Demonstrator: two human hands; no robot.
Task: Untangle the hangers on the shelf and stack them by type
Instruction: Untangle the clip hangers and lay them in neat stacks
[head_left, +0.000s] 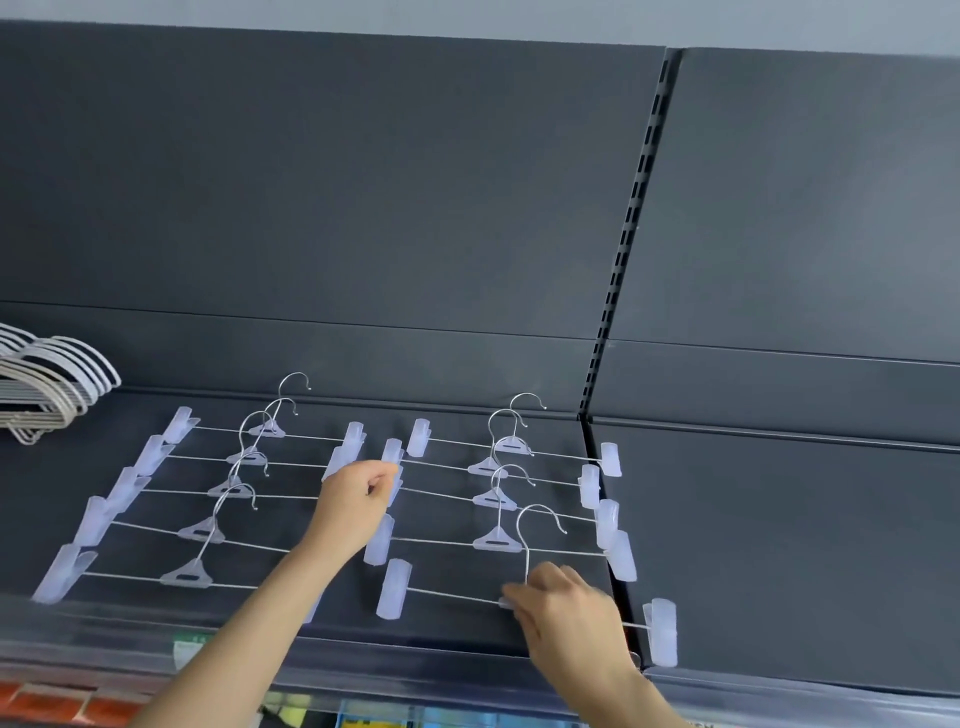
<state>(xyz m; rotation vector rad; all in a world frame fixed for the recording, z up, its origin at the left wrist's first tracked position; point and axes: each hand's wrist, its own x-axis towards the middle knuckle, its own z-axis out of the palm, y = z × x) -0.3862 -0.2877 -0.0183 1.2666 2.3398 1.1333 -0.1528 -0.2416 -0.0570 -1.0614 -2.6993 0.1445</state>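
Note:
Several clear-clip wire hangers lie in two rows on the dark shelf (779, 545). The left row (208, 525) has several overlapping hangers; the right row (498, 499) likewise. My left hand (358, 499) reaches between the rows, fingers curled and pinching a clip at the left end of a right-row hanger. My right hand (566, 608) holds the middle of the nearest hanger (441, 593) at the base of its hook, near the shelf's front edge. A stack of white and beige plastic hangers (47, 384) sits at the far left.
The shelf's dark back panel (363, 208) rises behind the hangers, with a slotted upright (623, 249) at the seam between shelf sections. The right section of shelf holds only one clip overhanging the seam. Coloured goods show below the front edge (363, 691).

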